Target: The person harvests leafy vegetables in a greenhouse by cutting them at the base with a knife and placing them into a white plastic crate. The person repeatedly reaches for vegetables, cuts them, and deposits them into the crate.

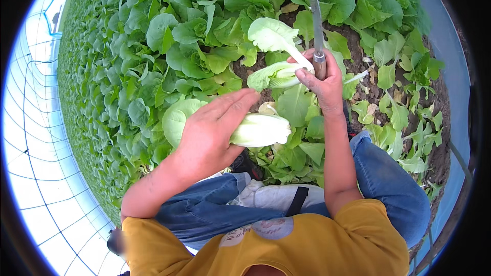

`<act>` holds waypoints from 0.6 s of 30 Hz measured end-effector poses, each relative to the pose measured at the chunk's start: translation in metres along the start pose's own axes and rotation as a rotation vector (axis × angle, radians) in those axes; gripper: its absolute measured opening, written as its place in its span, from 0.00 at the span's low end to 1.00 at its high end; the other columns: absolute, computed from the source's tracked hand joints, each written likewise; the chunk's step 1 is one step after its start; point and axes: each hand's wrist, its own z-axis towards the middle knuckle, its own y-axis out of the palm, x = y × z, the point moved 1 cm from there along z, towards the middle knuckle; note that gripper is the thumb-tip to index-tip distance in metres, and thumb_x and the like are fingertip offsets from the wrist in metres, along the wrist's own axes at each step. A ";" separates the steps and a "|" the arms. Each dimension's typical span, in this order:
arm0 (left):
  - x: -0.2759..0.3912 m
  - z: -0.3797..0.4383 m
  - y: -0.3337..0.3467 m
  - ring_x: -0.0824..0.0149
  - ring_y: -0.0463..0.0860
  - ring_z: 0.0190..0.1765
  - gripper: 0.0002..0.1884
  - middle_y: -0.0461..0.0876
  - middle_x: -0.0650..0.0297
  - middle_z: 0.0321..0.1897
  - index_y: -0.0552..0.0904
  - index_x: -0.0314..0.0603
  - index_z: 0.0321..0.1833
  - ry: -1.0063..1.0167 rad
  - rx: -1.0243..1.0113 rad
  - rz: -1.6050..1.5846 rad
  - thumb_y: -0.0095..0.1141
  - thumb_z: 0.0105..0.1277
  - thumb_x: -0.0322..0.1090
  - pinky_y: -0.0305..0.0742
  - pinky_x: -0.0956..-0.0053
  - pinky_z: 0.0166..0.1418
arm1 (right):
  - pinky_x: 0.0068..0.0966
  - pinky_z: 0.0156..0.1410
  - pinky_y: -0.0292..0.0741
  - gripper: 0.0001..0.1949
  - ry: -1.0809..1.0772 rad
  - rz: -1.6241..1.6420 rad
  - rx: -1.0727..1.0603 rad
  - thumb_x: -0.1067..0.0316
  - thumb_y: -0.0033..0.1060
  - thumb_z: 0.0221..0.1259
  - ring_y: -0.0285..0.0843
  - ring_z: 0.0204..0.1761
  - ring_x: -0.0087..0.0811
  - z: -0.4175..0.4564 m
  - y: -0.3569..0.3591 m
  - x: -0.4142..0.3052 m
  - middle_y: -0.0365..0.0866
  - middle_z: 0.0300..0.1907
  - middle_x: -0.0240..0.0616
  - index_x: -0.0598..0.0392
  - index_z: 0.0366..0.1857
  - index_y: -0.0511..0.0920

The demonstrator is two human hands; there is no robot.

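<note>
My left hand (216,122) is wrapped over a pale head of leafy cabbage (264,130), its fingers stretched along the upper side and the thumb below. The cut white base points right, and a broad leaf spreads out left of the hand. In my right hand (326,78) is the wooden handle of a sickle (318,27), its curved metal blade pointing away from me. The thumb and fingers of that same hand also pinch a smaller light-green cabbage heart (278,76) with one loose leaf (272,34) standing off it.
Dense rows of green leafy plants (153,69) grow ahead and to the left. Detached leaves (395,113) lie on brown soil (356,57) at the right, beside blue plastic sheeting (448,65). A white bundle with a black strap (299,199) is between my jeans-clad legs.
</note>
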 end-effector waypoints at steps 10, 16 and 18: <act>-0.028 0.046 0.010 0.66 0.74 0.56 0.28 0.76 0.56 0.52 0.71 0.39 0.59 -0.409 -0.314 -0.530 0.59 0.50 0.25 0.65 0.74 0.62 | 0.22 0.46 0.72 0.20 0.200 -0.347 -0.323 0.63 0.73 0.42 0.74 0.38 0.22 0.003 -0.002 -0.037 0.79 0.37 0.32 0.55 0.40 0.74; -0.053 0.014 0.012 0.72 0.73 0.53 0.27 0.76 0.60 0.53 0.70 0.37 0.59 -0.438 -0.188 -0.375 0.56 0.53 0.25 0.66 0.77 0.59 | 0.23 0.40 0.72 0.20 0.252 -0.590 -0.184 0.56 0.69 0.46 0.76 0.32 0.25 0.008 -0.005 -0.006 0.79 0.32 0.34 0.57 0.37 0.72; -0.048 0.020 0.022 0.70 0.74 0.51 0.29 0.76 0.59 0.50 0.68 0.37 0.61 -0.453 -0.189 -0.652 0.58 0.54 0.27 0.66 0.75 0.59 | 0.17 0.32 0.67 0.14 0.220 -0.293 -0.103 0.64 0.67 0.50 0.70 0.28 0.18 0.005 0.014 0.003 0.75 0.29 0.29 0.55 0.36 0.72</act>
